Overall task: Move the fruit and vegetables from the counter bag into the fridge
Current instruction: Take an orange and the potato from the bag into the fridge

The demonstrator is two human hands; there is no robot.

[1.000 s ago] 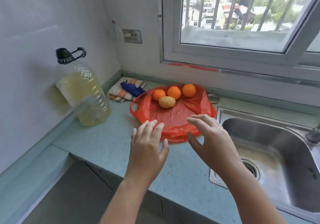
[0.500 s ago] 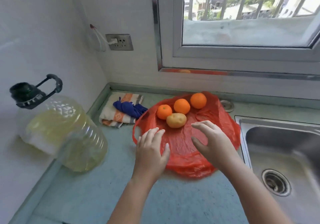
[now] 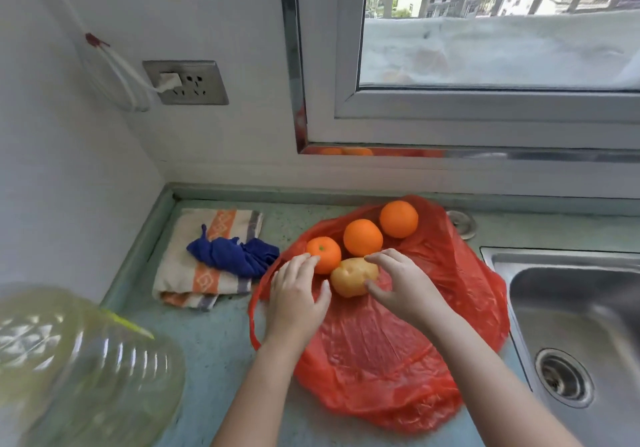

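A red plastic bag (image 3: 391,353) lies spread flat on the counter. At its far end sit three oranges: a small one (image 3: 327,256), a middle one (image 3: 363,237) and a far one (image 3: 399,219). A yellowish potato (image 3: 349,277) lies just in front of them. My left hand (image 3: 296,299) is spread over the bag's left edge, its fingertips touching the small orange. My right hand (image 3: 403,284) curls around the potato's right end, forefinger above and thumb below, while the potato rests on the bag.
A folded striped towel (image 3: 204,273) with a blue cloth (image 3: 233,254) on it lies left of the bag. A large clear oil bottle (image 3: 79,370) fills the near left. The steel sink (image 3: 571,325) is on the right. A wall socket (image 3: 187,82) and a window are behind.
Both hands have reached forward across the bag to the produce. The left now touches the small orange and the right has closed around the potato. The view has moved closer.
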